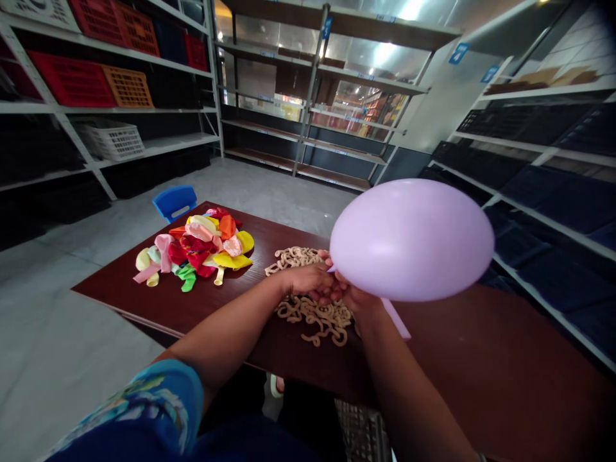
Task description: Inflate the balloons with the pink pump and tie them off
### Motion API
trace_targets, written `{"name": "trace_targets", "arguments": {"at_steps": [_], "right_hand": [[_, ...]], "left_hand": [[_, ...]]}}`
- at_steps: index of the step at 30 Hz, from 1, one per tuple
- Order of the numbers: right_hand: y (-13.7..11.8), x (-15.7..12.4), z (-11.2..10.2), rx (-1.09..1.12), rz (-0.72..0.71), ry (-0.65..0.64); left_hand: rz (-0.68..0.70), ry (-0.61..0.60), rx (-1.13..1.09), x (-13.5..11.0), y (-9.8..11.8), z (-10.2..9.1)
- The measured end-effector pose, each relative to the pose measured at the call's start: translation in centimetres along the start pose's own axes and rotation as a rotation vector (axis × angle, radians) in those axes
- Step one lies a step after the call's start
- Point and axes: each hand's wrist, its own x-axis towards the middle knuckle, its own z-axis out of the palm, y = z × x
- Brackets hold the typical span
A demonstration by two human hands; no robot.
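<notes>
An inflated lilac balloon floats just above the dark wooden table, over its right half. My left hand and my right hand meet at the balloon's neck, fingers pinched together on it. A lilac stick or strip pokes out below the balloon beside my right wrist. Under my hands lies a pile of tan curled clips. To the left on the table sits a heap of flat coloured balloons.
A blue plastic chair stands behind the table's far left corner. Metal shelves line the left, back and right walls, with red, orange and white crates on the left ones. Grey floor spreads on the left.
</notes>
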Motion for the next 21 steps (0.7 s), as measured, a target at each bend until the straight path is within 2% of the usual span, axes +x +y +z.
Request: {"name": "trace_targets", "arguments": {"at_steps": [3, 8, 11, 14, 17, 21], "right_hand": [[-0.3, 0.2, 0.5, 0.208, 0.032, -0.037], [0.3, 0.8, -0.1, 0.368, -0.05, 0.077], [0.8, 1.1, -0.3, 0.408, -0.061, 0.105], [0.9, 1.0, -0.2, 0.441, -0.042, 0.102], [0.8, 0.9, 0.0, 0.487, -0.043, 0.097], [0.3, 0.6, 0.4, 0.469, -0.057, 0.068]], "left_hand": [[0.062, -0.022, 0.022, -0.2, 0.5, 0.0], [0.268, -0.048, 0.102, 0.6, -0.2, 0.0], [0.42, 0.008, 0.158, 1.3, -0.8, 0.4], [0.502, 0.055, 0.113, 1.7, -1.1, 0.9], [0.492, 0.004, -0.014, 1.7, -1.0, 1.0], [0.349, -0.045, -0.129, 1.6, -0.7, 0.4]]}}
